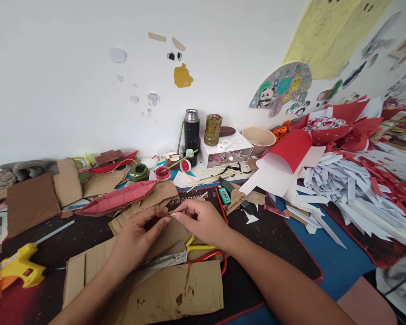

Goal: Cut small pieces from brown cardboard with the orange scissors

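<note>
Both hands, left and right, pinch a thin stick by its ends, just above the cardboard and scissors on the tabletop. It looks light, stiff and easily snapped, best gripped at the tips.

Matt brown cardboard (stained, rough-edged) lies under metal-bladed scissors with glossy plastic handles, beside a shiny yellow plastic glue gun.

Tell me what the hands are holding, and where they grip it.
Both hands pinch a thin, pale stick between them: the left hand holds one end by its fingertips, the right hand the other. What kind of stick it is cannot be told.
</note>
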The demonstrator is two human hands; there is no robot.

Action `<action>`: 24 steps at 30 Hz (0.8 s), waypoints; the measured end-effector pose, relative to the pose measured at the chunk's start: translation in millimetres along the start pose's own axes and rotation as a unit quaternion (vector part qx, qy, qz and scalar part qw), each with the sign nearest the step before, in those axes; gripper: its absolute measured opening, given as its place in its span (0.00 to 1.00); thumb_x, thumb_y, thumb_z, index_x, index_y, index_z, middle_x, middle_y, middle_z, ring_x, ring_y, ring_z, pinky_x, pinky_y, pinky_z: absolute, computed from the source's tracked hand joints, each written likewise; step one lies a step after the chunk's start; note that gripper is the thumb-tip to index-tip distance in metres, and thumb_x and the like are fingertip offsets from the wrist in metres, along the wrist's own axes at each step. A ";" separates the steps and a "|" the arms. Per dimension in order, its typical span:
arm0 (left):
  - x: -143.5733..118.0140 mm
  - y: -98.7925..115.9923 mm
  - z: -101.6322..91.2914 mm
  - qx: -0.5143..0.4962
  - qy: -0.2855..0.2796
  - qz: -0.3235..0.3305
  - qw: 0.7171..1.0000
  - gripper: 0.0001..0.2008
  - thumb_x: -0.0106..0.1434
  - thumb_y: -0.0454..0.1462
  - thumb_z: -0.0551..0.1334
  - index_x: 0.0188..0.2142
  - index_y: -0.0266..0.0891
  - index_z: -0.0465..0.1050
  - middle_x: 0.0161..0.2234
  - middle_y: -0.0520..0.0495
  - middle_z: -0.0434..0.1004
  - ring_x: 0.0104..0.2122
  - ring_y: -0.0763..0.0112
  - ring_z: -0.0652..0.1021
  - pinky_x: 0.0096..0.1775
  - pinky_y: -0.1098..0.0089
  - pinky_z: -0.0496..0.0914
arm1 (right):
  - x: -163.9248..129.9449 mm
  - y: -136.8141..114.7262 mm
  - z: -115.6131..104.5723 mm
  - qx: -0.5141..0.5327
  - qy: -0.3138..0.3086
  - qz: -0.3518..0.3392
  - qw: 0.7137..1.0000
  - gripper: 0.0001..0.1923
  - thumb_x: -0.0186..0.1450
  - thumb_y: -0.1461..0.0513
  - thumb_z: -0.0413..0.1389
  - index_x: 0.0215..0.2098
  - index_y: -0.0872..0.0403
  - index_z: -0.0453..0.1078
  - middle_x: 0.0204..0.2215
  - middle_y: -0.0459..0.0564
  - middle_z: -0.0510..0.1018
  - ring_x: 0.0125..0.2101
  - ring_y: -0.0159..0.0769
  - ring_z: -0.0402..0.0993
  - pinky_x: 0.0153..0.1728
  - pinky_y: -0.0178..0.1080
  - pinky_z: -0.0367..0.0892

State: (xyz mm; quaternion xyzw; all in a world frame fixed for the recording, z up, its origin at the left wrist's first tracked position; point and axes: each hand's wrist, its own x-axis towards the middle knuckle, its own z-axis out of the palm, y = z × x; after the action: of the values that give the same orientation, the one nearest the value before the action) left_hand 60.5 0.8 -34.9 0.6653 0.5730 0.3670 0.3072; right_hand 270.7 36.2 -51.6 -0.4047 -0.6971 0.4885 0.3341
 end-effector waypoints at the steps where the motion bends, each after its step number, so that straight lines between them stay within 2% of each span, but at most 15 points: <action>1: 0.0 -0.7 0.0 -0.004 0.003 -0.004 1.000 0.16 0.65 0.53 0.66 0.33 0.46 0.84 0.33 0.51 0.88 0.34 0.60 0.84 0.40 0.66 0.77 | 0.0 -0.2 0.1 0.001 0.000 -0.001 1.000 0.09 0.74 0.57 0.62 0.42 0.54 0.80 0.18 0.38 0.71 0.20 0.31 0.66 0.26 0.35 0.56; 6: -0.7 -3.9 0.7 -0.011 0.010 -0.013 1.000 0.16 0.64 0.53 0.66 0.33 0.46 0.84 0.33 0.50 0.88 0.35 0.59 0.85 0.41 0.66 0.78 | -0.7 -0.2 0.5 -0.002 0.002 -0.001 1.000 0.09 0.74 0.57 0.62 0.43 0.55 0.81 0.17 0.38 0.71 0.21 0.31 0.67 0.26 0.35 0.57; 14: -0.9 3.1 -2.1 0.019 0.009 -0.001 1.000 0.16 0.66 0.52 0.65 0.34 0.46 0.84 0.34 0.50 0.89 0.35 0.59 0.85 0.41 0.66 0.78 | -1.2 0.6 0.3 0.015 -0.003 0.001 1.000 0.10 0.74 0.56 0.61 0.45 0.54 0.81 0.18 0.38 0.71 0.20 0.30 0.67 0.27 0.35 0.58; 24: -1.7 -7.6 2.7 0.031 0.018 0.027 0.999 0.14 0.64 0.52 0.67 0.35 0.47 0.84 0.36 0.49 0.89 0.37 0.58 0.85 0.42 0.64 0.78 | -0.9 -3.0 -1.8 0.007 0.006 0.020 1.000 0.08 0.74 0.58 0.61 0.40 0.54 0.78 0.17 0.37 0.69 0.19 0.29 0.65 0.26 0.34 0.56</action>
State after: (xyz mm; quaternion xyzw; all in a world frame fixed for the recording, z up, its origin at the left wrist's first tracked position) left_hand 58.6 0.4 -42.9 0.6831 0.5711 0.3692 0.2661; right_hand 271.9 35.6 -48.2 -0.4188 -0.6835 0.4975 0.3315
